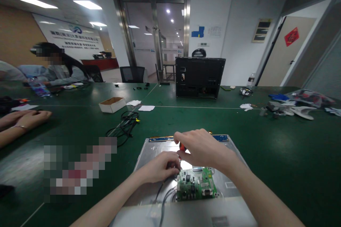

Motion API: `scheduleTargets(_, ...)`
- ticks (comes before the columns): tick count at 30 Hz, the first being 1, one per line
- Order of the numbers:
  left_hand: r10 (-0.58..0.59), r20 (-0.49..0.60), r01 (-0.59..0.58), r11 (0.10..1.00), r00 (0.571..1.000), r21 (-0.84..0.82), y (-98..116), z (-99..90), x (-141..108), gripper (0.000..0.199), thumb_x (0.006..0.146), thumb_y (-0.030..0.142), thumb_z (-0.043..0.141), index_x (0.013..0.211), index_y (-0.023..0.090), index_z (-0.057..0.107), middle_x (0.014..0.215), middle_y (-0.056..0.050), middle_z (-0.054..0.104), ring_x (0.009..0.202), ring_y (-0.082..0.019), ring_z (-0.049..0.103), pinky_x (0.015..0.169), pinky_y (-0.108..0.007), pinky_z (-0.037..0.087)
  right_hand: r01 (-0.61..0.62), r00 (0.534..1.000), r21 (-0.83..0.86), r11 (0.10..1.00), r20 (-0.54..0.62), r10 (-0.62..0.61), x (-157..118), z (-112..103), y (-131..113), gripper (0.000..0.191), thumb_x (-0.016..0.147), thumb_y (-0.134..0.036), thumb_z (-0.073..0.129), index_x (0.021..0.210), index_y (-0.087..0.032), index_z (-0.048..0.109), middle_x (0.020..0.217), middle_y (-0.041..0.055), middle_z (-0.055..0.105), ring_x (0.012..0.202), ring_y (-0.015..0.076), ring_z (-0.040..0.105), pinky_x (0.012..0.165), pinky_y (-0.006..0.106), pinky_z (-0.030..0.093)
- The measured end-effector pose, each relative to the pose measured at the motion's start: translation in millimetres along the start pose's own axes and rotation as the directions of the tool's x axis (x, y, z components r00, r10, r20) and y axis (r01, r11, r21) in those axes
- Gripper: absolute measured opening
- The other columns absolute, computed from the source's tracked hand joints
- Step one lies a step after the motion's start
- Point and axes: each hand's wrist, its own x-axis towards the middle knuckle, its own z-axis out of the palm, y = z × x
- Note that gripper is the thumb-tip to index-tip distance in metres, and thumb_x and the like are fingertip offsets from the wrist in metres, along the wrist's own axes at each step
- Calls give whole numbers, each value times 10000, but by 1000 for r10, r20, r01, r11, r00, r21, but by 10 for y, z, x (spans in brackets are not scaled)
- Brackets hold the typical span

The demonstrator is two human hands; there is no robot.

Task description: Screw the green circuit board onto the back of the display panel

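Note:
A silver metal panel (231, 184) lies flat in front of me, with a green circuit board (198, 183) on it and a blue strip board along its far edge. My right hand (201, 148) is closed around a red-handled screwdriver (182, 147), whose thin shaft points down near the board's upper left corner. Beside that corner, my left hand (161, 166) has its fingers curled close to the shaft tip; what they pinch, if anything, is too small to make out. Grey cables (163, 204) run from the board's left side toward me.
Black cables (125, 126) and a small open box (112, 105) lie ahead left. A black monitor housing (200, 78) stands across the green table (279, 149). Another person's hands (32, 118) rest at left; a person sits behind. Plastic bags and parts lie far right.

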Motion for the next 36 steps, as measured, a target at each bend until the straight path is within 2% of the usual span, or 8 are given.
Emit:
scheduleTargets(6, -3, 3, 3, 999, 1000, -36, -61, 20, 0, 69, 751, 133, 613, 817, 155, 607, 723, 16, 584, 639, -126, 508, 570, -209, 385, 36, 999, 41, 999, -12, -35, -17, -22, 2, 168, 819, -213, 519, 985, -192, 528, 869, 23, 690, 683, 151, 593, 499, 262, 214)
scheduleTargets(18, -17, 11, 17, 998, 1000, -53, -44, 20, -5, 54, 750, 124, 609, 792, 157, 611, 680, 28, 571, 608, -119, 496, 551, -208, 366, 61, 998, -18, 998, -29, -62, -14, -14, -1, 130, 828, -234, 543, 950, -193, 551, 842, 7, 692, 650, 142, 585, 484, 265, 187)
scheduleTargets(23, -20, 9, 20, 999, 1000, -50, -31, 14, -7, 35, 763, 130, 602, 776, 156, 622, 657, 33, 558, 596, -114, 490, 549, -207, 363, 9, 1000, -53, 999, -21, -10, -3, -8, -5, 149, 838, -284, 565, 956, -194, 569, 786, 6, 697, 629, 146, 590, 478, 267, 174)
scheduleTargets(29, -19, 7, 19, 999, 1000, -45, -51, 16, -8, 66, 762, 107, 589, 779, 154, 633, 648, 35, 550, 593, -111, 490, 543, -202, 360, -14, 999, -92, 996, -38, 11, 17, 42, 34, 166, 842, -363, 572, 879, -201, 570, 730, 1, 694, 593, 144, 585, 472, 275, 156)
scheduleTargets(33, -10, 7, 10, 999, 1000, -42, -61, 13, 0, 78, 747, 101, 603, 787, 156, 641, 667, 30, 566, 617, -120, 501, 555, -203, 366, -14, 1000, -35, 999, -19, 13, 11, 25, 25, 145, 835, -282, 553, 955, -201, 557, 782, 11, 699, 641, 153, 596, 486, 271, 183)
scheduleTargets(36, -7, 3, 7, 999, 1000, -41, -40, 6, 3, 83, 729, 90, 611, 776, 153, 638, 713, 18, 596, 642, -126, 514, 575, -210, 377, 42, 999, 41, 998, 11, -43, -10, -30, 2, 223, 813, -211, 533, 1036, -193, 531, 884, 27, 699, 688, 153, 596, 509, 267, 227)
